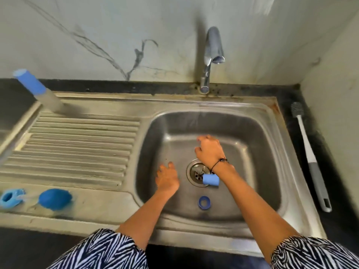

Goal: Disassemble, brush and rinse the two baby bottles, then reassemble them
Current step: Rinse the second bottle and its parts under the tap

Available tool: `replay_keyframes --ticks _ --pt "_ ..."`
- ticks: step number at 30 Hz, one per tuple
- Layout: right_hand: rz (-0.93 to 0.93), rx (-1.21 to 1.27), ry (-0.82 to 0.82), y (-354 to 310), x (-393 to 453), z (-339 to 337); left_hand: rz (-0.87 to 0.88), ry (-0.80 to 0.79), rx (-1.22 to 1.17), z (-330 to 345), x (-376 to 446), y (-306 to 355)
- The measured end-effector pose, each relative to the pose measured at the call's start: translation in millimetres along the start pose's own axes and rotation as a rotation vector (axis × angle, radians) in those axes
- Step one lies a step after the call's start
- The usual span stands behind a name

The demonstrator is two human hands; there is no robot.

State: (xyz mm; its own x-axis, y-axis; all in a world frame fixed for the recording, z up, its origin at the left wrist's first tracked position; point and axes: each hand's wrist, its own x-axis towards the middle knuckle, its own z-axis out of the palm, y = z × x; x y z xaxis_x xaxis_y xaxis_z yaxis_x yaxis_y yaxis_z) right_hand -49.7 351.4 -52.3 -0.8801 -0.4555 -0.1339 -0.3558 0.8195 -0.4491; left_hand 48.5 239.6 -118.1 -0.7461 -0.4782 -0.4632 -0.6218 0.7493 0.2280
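Both hands empty in the sink, parts scattered, rinse step.
Left hand [167, 177] and right hand [209, 149] loose-fingered, holding nothing. Cap [211, 179] at the drain, ring [204, 201] in sink [258, 121]; bottle [37, 90] and blurred blue parts [55, 199] on drainboard. Brush [310, 158] on dark counter [287, 98], stained wall. Next: probably grab a part, open tap [212, 53].

Sink basin [258, 133]: blue ring [204, 202], light-blue cap [210, 179].
Drainboard [81, 136]: standing bottle [37, 90], blue dome [55, 199].
Counter [287, 94]: brush [308, 154].
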Motion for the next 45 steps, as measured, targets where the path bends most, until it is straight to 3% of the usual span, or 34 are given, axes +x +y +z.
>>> replay_keyframes --ticks 8,14,20,25,28,39,45 --pt "0.055 0.098 0.279 -19.2 64.8 -57.2 0.088 0.070 -0.204 -16.8 7.6 27.8" --pt "0.229 0.234 0.217 -28.0 123.4 -106.5 0.204 0.225 -0.481 -64.4 25.1 67.4" --pt "0.291 0.191 0.123 -37.0 157.3 -89.8 0.261 0.227 -0.483 -91.3 50.2 93.0" --pt "0.153 0.070 0.283 -25.7 146.6 -91.8 0.257 0.192 -0.442 -88.4 66.9 102.7" --pt "0.183 0.079 0.357 -21.1 151.6 -96.9 0.258 0.173 -0.458 -82.1 70.9 106.0" --pt "0.260 0.296 0.471 -19.0 151.6 -91.5 0.326 0.092 -0.587 -92.8 64.0 112.4" --pt "0.198 0.160 0.461 -17.4 155.3 -86.2 0.293 -0.009 -0.678 -92.4 58.0 115.7"
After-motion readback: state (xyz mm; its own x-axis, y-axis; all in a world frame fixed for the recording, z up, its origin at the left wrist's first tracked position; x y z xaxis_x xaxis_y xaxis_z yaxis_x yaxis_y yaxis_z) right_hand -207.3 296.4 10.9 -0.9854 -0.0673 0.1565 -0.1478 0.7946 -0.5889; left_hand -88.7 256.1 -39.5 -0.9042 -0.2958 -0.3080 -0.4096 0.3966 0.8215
